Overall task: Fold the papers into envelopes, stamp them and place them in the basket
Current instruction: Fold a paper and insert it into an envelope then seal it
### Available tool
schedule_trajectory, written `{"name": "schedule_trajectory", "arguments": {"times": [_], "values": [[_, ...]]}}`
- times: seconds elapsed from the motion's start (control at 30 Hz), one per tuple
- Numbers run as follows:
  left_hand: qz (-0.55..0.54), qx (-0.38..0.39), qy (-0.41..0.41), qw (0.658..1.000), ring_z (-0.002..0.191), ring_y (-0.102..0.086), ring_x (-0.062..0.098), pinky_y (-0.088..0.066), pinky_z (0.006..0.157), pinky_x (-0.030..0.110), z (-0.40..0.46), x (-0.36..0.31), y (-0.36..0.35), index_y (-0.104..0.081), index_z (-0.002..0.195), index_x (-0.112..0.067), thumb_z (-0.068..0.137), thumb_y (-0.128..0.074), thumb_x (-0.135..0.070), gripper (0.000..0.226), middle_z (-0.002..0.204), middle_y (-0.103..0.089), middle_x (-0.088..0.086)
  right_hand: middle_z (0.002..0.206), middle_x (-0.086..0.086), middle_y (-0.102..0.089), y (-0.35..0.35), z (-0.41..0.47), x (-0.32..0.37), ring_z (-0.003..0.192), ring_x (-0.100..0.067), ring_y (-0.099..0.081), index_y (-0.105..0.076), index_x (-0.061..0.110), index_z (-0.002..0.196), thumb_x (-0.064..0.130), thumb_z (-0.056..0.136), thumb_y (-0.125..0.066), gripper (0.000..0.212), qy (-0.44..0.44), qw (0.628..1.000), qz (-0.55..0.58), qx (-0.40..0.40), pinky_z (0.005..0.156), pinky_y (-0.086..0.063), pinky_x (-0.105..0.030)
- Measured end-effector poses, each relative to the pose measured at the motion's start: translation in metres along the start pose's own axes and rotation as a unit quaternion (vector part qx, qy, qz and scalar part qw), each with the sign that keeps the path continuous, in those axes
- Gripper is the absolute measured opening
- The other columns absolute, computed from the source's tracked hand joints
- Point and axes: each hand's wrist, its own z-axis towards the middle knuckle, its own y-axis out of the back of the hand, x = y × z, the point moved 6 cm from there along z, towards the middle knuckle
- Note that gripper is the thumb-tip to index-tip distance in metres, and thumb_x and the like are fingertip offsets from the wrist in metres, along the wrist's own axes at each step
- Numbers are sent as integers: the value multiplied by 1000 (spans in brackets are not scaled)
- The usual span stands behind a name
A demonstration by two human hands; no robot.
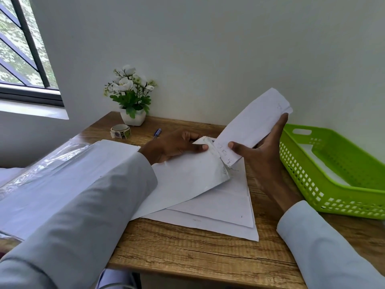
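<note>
My left hand (175, 146) pinches the open end of a white envelope (187, 178) that lies tilted over loose white sheets (225, 207) on the wooden table. My right hand (260, 151) grips a folded white paper (256, 122) between thumb and fingers; its lower end sits at the envelope's mouth and its upper end points up and right. A green plastic basket (325, 178) stands at the right with something white lying inside. A roll of stamp stickers (120, 131) rests at the back left of the table.
A blue pen (157, 132) lies behind my left hand. A small white pot of white flowers (133, 117) stands against the wall. A clear plastic-wrapped stack of paper (52, 163) lies at the left. The table's front edge (208, 268) is close to me.
</note>
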Motion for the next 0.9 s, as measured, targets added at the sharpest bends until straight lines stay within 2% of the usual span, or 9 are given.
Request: {"name": "schedule_trajectory", "arguments": {"times": [0.07,0.17,0.3,0.4,0.47,0.6,0.73,0.83,0.9], "values": [[-6,7,2,1000,95,-69,23,-58,85,36,-1,0,0,-68,117,-7,90,-66,-15,28,113,-71,14,155,14,-23,0,1,-6,135,-8,-40,10,32,156,-1,65,-88,138,-24,999,23,9,107,-46,-35],[-29,24,7,999,97,-70,21,-59,79,32,-3,0,-2,-65,124,-10,90,-64,-10,33,116,-70,11,150,-2,-38,4,5,-15,132,-24,-49,-10,32,155,11,54,-93,132,-71,994,80,13,94,-54,-55],[-65,46,4,997,105,-67,24,-57,87,36,-3,-2,-5,-64,121,-17,91,-62,-3,34,119,-69,9,147,-11,-44,7,6,-23,128,-31,-55,-20,23,151,10,48,-97,130,-124,983,134,0,79,-59,-51],[-74,43,-3,996,97,-69,20,-59,82,32,-2,-6,-5,-64,116,-13,92,-59,1,29,113,-71,8,158,-4,-28,6,3,-21,136,-27,-46,-15,31,154,26,39,-103,145,-120,987,107,-29,86,-57,-54],[-72,48,2,996,97,-69,21,-59,80,32,-3,-5,-5,-63,120,-8,92,-58,-1,29,116,-69,12,155,2,-32,3,-2,-18,135,-20,-46,-10,34,156,19,49,-98,140,-106,990,82,-35,95,-54,-53],[-62,50,27,996,97,-69,24,-59,81,33,-5,0,-4,-63,125,-5,93,-59,-8,32,115,-70,13,157,5,-29,-1,-5,-12,137,-13,-41,-1,25,158,1,64,-88,131,-59,996,36,-56,108,-46,-46],[-47,31,24,998,85,-72,20,-59,73,30,-5,3,-4,-70,107,-4,94,-59,-15,20,101,-74,10,156,6,-29,0,-4,-13,136,-14,-44,0,23,158,-6,66,-84,128,-57,994,46,-82,108,-46,-45],[-57,20,22,998,83,-71,23,-59,77,35,-2,8,-3,-69,103,4,89,-64,-28,35,102,-72,17,158,6,-27,0,-4,-17,138,-13,-41,-2,25,158,2,63,-88,130,-58,994,39,-78,109,-44,-45],[-72,18,26,997,82,-72,22,-59,73,34,-2,9,-2,-71,100,0,88,-63,-29,32,99,-73,15,156,6,-32,-1,-5,-22,136,-14,-44,-6,30,158,10,59,-90,131,-77,993,53,-67,104,-49,-50]]}}
